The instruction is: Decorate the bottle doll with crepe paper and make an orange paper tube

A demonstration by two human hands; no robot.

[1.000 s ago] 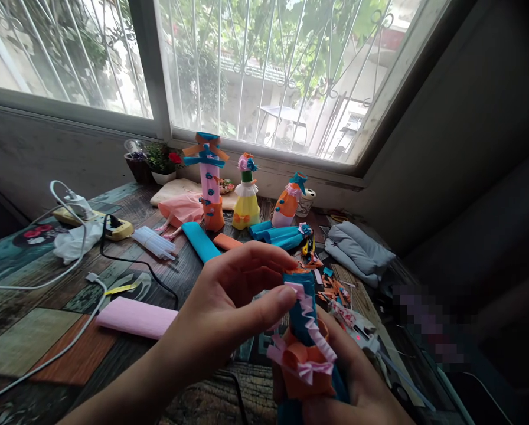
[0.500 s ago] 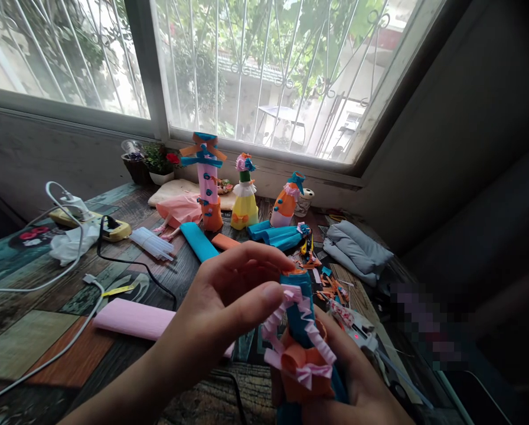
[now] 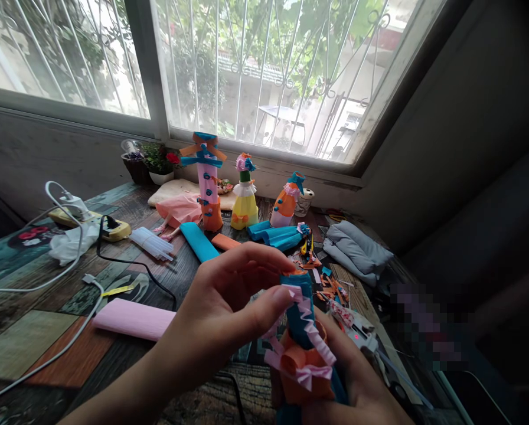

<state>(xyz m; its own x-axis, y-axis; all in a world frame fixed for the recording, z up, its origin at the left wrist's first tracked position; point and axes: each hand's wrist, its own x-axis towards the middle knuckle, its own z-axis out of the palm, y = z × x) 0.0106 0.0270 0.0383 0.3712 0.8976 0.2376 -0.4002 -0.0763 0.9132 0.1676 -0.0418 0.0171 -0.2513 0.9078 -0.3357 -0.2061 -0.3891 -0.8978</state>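
The left hand (image 3: 229, 301) pinches the end of a wavy pink strip (image 3: 315, 336). Its thumb presses the strip on the blue neck of a paper craft (image 3: 300, 386), and its bent fingers reach the craft's top. The right hand (image 3: 357, 383) is wrapped around the low orange part of the craft and grips it. The craft stands nearly upright between the two hands, at the near side of the table (image 3: 7, 348). The strip zigzags down the craft's neck to the orange part, which has a pink bow (image 3: 314, 375) on its front.

Just right of the craft is a white gadget (image 3: 362, 335) with a small red light. Little paper scraps (image 3: 333, 290) lie behind the craft and a bit to the right. A puffy gray bundle (image 3: 357, 248) is farther back that way.

To the left of the craft lies a pink paper roll (image 3: 131, 319), partly hidden by the left arm. Farther left and back are some clear sticks (image 3: 152, 244) and a yellow power strip (image 3: 116, 231).

Well behind the craft stand a tall pink tower (image 3: 208, 192), a yellow figure (image 3: 244, 209) and a small orange figure (image 3: 286, 203). A big window (image 3: 255, 59) is behind them all.
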